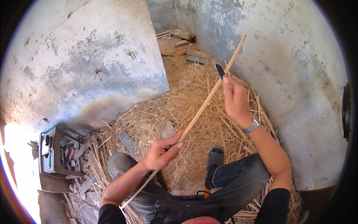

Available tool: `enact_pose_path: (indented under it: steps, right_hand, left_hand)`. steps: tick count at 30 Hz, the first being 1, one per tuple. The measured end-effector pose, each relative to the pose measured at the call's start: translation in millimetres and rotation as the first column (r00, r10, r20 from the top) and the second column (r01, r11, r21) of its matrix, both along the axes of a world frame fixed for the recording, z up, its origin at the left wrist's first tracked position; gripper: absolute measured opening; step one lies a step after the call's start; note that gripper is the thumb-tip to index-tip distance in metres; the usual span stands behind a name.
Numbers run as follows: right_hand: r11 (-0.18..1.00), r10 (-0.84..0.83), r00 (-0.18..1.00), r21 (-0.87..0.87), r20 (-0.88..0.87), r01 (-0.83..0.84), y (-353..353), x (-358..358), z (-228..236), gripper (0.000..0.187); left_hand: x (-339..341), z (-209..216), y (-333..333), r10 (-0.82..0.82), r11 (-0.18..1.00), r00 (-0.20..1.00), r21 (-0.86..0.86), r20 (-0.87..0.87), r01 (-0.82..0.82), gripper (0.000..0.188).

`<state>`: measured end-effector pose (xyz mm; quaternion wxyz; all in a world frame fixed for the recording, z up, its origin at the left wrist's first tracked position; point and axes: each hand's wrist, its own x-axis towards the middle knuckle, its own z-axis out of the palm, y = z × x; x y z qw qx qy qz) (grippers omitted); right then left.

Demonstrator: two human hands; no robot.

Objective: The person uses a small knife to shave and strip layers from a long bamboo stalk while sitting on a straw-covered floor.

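Both hands were busy with one long, pale wooden strip (203,106), which slanted across the space above the person's lap, its lower end beside the left thigh and its upper end in front of the wall (294,71) at right. On that strip the left hand (162,153) was closed, thumb and fingers pinching it below its middle. Gripped in the right hand (236,100) was a knife (219,71), its dark blade angled up and to the left at the strip's upper part; whether the edge actually touched the wood was hard to tell from this angle. A silver wristwatch (251,125) circled the right wrist.

Beneath the strip spread a thick litter of straw-coloured shavings (149,108), with the person's dark jeans (238,171) and a dark sandal (215,156) among them. More loose strips (263,112) lay along the foot of the right-hand wall. Farther out, a small wooden stand (61,153) stood at left, carrying a few small objects, near a pale, stained panel (85,48). Scraps of wood (182,37) were piled in the far corner.
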<state>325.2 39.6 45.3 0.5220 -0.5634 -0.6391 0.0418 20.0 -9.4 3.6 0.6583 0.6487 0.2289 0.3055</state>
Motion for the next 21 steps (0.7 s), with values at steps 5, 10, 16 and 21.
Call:
enact_pose_path:
  steps: [5,10,16,21]
  right_hand:
    - [0.976,0.180,0.982,-0.134,0.062,-0.171,-19.9,-45.1,-11.3,0.042]
    - [0.969,0.196,0.980,-0.161,0.023,-0.189,-21.1,-44.0,-14.8,0.040]
    - [0.865,0.430,0.901,-0.261,-0.058,-0.429,-45.1,-83.5,-24.6,0.039]
    - [0.754,0.513,0.839,-0.371,-0.183,-0.542,-44.2,-84.7,-11.4,0.042]
  left_hand:
    - [2.0,-6.2,3.9,0.034,0.996,0.996,-0.086,0.079,-0.027,0.045]
    - [5.6,-1.1,2.7,0.045,0.983,0.992,-0.184,0.119,-0.023,0.044]
    - [5.2,0.4,10.2,0.087,0.982,0.988,-0.180,0.125,-0.064,0.044]
    - [1.7,8.7,10.6,0.089,0.985,0.989,-0.159,0.119,-0.069,0.045]
